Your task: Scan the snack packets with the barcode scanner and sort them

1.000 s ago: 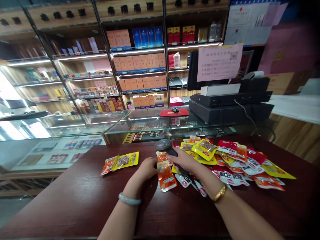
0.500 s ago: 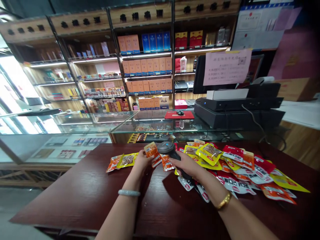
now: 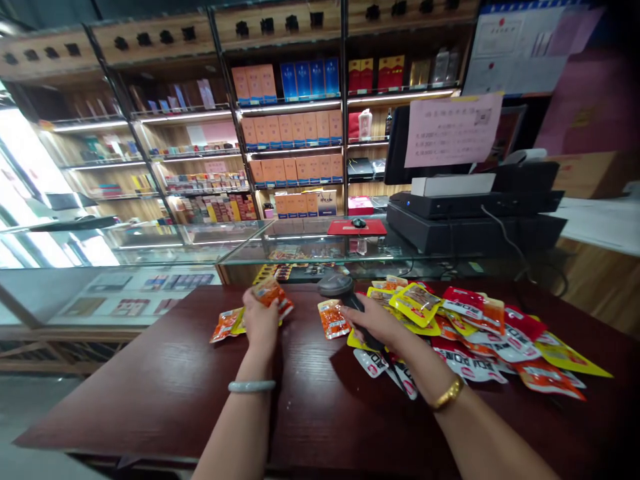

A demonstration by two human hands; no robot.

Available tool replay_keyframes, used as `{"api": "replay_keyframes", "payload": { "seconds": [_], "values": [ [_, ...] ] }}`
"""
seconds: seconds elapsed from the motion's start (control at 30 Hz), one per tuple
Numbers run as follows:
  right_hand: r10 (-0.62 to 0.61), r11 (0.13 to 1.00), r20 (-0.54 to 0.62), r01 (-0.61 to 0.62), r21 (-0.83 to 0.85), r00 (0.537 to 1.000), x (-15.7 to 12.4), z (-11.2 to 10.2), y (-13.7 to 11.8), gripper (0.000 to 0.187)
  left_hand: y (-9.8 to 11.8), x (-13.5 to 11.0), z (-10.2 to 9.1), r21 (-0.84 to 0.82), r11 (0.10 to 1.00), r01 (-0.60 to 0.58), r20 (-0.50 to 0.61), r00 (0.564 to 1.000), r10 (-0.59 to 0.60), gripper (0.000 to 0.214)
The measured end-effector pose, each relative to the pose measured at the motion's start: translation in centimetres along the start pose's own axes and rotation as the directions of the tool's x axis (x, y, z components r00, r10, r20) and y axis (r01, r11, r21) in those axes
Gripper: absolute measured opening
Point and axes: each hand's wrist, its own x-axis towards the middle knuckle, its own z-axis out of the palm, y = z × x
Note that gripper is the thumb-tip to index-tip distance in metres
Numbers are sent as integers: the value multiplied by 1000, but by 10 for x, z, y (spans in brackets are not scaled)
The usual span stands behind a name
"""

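Observation:
My left hand [image 3: 261, 319] is closed on an orange snack packet [image 3: 274, 295], held just above an orange packet [image 3: 227, 325] and a partly covered yellow one at the left of the dark red table [image 3: 165, 380]. A black barcode scanner [image 3: 336, 287] is gripped in my right hand [image 3: 375, 323], its head facing left. Below the scanner's head lies another orange packet [image 3: 333, 319]. To the right, a heap of snack packets spreads out: yellow packets [image 3: 416, 305], red and white ones [image 3: 470, 367] and more orange ones. My right forearm hides part of this heap.
Behind the table stands a glass display counter [image 3: 295, 230] with a computer mouse [image 3: 359, 223] on a red mat. A monitor with a pink notice [image 3: 453, 130] and a black cash drawer [image 3: 475, 230] stand at the right. Shelves of boxed goods [image 3: 293, 130] line the back.
My left hand has carried the orange packet left, away from the scanner, to over the packets at the left. My right hand and the scanner have stayed nearly in place.

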Motion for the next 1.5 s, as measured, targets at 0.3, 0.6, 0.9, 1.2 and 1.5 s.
{"api": "replay_keyframes", "payload": {
  "seconds": [0.3,0.6,0.9,1.2,1.5],
  "values": [
    [-4,1000,-59,3,-6,998,4,-10,2,38,17,-53,37,275,777,-567,525,765,373,55],
    [12,999,-43,-14,-37,999,4,-6,-1,30,13,-54,45,227,782,-581,802,567,189,26],
    [31,999,-16,-32,-41,999,3,-5,-1,32,15,-46,23,642,563,-521,606,794,44,68],
    [5,999,-18,-6,-39,1000,2,-5,-2,36,20,-31,23,306,903,-301,389,906,170,39],
    [-34,999,-55,35,8,998,3,-6,0,41,10,-31,26,389,829,-401,495,850,179,51]
  ]
}}
